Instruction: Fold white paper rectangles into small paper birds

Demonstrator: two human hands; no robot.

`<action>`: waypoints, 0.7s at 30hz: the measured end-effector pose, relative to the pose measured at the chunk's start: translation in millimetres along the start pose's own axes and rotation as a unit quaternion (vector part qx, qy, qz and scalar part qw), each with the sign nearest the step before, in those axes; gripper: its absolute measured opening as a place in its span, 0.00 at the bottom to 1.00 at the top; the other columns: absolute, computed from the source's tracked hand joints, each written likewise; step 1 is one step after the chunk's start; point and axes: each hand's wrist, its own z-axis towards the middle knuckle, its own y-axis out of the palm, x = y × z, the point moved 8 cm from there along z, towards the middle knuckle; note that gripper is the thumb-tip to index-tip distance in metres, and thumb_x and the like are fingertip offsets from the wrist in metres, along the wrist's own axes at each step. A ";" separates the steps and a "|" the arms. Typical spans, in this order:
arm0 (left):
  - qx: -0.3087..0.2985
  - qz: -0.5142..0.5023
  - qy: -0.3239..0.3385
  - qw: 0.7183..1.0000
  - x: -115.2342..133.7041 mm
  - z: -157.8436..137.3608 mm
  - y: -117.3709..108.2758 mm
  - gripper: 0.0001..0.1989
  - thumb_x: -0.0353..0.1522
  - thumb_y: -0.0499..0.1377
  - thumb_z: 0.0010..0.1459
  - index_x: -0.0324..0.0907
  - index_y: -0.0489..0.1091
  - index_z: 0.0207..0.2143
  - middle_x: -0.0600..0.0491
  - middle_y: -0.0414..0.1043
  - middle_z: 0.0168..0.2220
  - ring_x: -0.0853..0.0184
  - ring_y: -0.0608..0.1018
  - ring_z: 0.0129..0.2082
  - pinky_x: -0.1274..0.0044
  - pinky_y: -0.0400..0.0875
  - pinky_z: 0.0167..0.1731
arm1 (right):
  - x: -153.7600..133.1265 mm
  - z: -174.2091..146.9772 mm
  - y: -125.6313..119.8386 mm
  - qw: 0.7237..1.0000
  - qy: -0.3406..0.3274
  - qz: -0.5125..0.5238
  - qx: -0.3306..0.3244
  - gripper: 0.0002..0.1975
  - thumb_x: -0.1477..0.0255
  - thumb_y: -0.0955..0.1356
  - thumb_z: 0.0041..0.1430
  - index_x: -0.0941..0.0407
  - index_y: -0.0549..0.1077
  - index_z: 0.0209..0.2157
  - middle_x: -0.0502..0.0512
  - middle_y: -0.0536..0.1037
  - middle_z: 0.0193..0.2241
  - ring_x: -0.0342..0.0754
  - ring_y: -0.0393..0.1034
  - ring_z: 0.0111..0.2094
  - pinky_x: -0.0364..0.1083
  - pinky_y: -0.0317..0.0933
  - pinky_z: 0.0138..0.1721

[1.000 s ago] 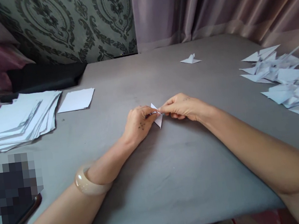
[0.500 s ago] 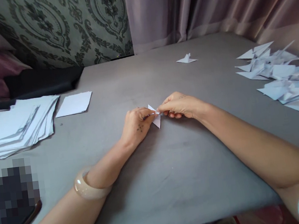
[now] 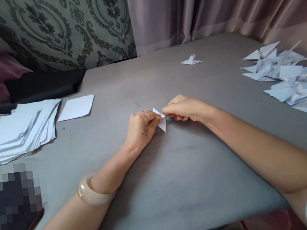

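Observation:
Between my two hands, just above the grey-covered table, is a small folded white paper figure (image 3: 162,125) with pointed ends sticking up and down. My left hand (image 3: 143,128) pinches it from the left between thumb and fingers. From the right, my right hand (image 3: 183,107) is closed on its other side, thumb and forefinger pressed together at the fold. The fingertips cover the middle of the figure. Farther back on the table stands a finished-looking folded paper bird (image 3: 191,60), apart from both hands.
Left on the table (image 3: 141,205) lie a stack of white paper sheets (image 3: 19,126) and a smaller pile of square paper (image 3: 76,107). Behind them is a black cloth (image 3: 46,84). A heap of folded paper figures (image 3: 290,73) sits at right. A blurred dark object (image 3: 17,211) lies front left.
Both hands stay closed on the folded paper. My right fingertips have shifted very slightly to the right; otherwise the view has barely moved.

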 end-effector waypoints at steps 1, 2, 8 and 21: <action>0.000 -0.004 0.001 1.000 0.1 0.2 0.1 0.08 0.31 0.59 0.60 0.45 0.80 0.36 0.52 0.81 0.36 0.64 0.79 0.37 0.74 0.68 0.39 | -0.1 -0.1 0.3 1.000 0.000 -0.004 0.002 0.10 0.70 0.66 0.44 0.55 0.61 0.16 0.45 0.58 0.11 0.36 0.48 0.13 0.40 0.38 0.14; 0.001 -0.008 0.001 1.000 0.0 0.4 0.2 0.08 0.30 0.59 0.60 0.45 0.80 0.36 0.52 0.81 0.35 0.64 0.79 0.37 0.74 0.68 0.39 | 0.0 0.0 0.9 1.000 0.000 -0.005 0.002 0.10 0.70 0.66 0.44 0.55 0.61 0.16 0.44 0.57 0.11 0.36 0.47 0.13 0.40 0.37 0.14; 0.001 -0.021 -0.009 1.000 -1.2 1.9 1.0 0.09 0.29 0.59 0.59 0.44 0.80 0.35 0.52 0.79 0.30 0.67 0.76 0.30 0.77 0.65 0.31 | 4.5 4.5 1.7 0.999 0.002 0.038 -0.007 0.10 0.71 0.67 0.42 0.55 0.61 0.16 0.44 0.57 0.11 0.36 0.48 0.13 0.39 0.37 0.13; 0.022 -0.044 -0.045 0.998 -1.8 0.8 -3.0 0.09 0.32 0.59 0.58 0.42 0.80 0.32 0.53 0.77 0.27 0.70 0.74 0.27 0.78 0.62 0.28 | 9.4 2.7 0.1 0.987 0.015 0.156 -0.023 0.06 0.75 0.69 0.46 0.59 0.68 0.20 0.45 0.61 0.16 0.34 0.53 0.14 0.36 0.40 0.11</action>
